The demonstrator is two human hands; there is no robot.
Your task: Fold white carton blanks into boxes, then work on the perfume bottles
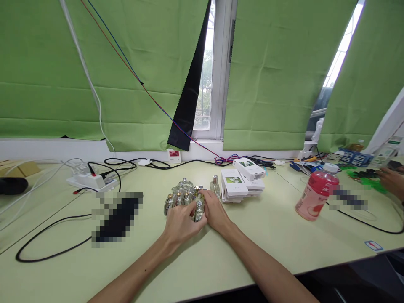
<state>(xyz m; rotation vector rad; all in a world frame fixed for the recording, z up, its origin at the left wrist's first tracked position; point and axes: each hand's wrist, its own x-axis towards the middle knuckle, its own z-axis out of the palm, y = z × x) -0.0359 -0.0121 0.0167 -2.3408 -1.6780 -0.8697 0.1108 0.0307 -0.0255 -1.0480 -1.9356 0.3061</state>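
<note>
Small clear glass bottles (178, 198) with silver caps, like perfume bottles, are clustered on the table in front of me. My left hand (181, 223) is curled over the near side of the cluster, its thumb and fingers about one bottle (198, 211). Against the right side of the same cluster, my right hand (216, 211) has its fingers bent round the bottles. My fingers hide part of the group. One more bottle (215, 185) stands upright just behind my right hand, apart from the cluster.
Stacked small white boxes (234, 189) lie right of the bottles. Farther right stands a pink drink bottle (317, 193). A power strip (91, 182), cables and a blurred dark object (118, 219) are on the left. Another person's hand (391, 179) is at the far right.
</note>
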